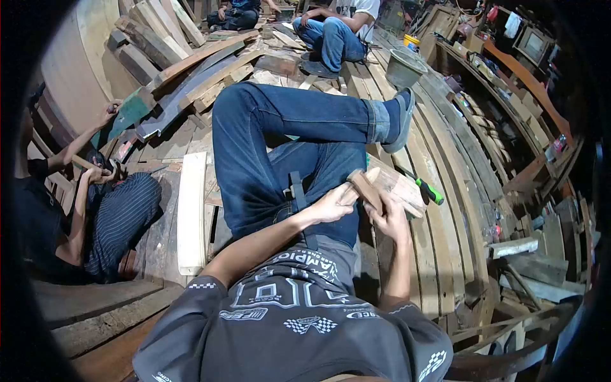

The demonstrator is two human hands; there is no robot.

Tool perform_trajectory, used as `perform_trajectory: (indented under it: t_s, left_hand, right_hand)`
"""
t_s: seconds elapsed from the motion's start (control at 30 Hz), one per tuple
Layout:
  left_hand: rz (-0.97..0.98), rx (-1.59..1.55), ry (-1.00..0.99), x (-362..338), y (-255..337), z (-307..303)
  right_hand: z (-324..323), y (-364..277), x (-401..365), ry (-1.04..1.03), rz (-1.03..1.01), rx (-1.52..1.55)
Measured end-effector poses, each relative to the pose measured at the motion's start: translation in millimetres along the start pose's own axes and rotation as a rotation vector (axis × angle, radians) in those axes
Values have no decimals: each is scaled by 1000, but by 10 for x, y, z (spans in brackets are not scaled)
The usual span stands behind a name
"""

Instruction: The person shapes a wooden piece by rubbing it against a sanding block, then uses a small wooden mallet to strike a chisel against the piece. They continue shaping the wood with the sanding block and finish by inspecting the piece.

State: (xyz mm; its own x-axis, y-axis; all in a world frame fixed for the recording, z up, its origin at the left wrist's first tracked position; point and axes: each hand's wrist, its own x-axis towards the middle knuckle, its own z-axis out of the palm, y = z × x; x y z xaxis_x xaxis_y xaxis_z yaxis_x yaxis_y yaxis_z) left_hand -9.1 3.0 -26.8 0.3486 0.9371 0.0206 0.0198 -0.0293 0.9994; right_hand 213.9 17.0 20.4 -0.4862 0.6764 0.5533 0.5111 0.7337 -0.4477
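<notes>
The brown wood block sits over the lap, right of the middle, between the two hands and above the near end of a wider pale board. The left hand is curled around a paler strip of wood that runs behind the block; whether the two are joined I cannot tell. The right hand pinches the block's near end, thumb and fingers closed on it. The block looks light enough for one hand, stiff and dry, so it should neither bend nor slip much, though its edges may be rough and could splinter. Its long flat sides near the middle look the surest hold; the strip's far end appears narrower and likely more easily chipped. A green-handled tool lies just right of the board.
</notes>
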Motion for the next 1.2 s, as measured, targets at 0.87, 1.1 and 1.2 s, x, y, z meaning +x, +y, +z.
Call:
perform_trajectory:
  t_s: [0.87, 1.1, 1.2]
  left_hand:
    - [97, -232, -155, 22, -57, -47]
    - [62, -309, -44, -33, 111, 81]
    - [16, -167, -41, -18, 98, 41]
  right_hand:
    - [-97, 167, -57, 132, 187, 88]
    - [-58, 200, -129, -44, 155, 75]
    - [145, 199, -120, 266, 240, 77]
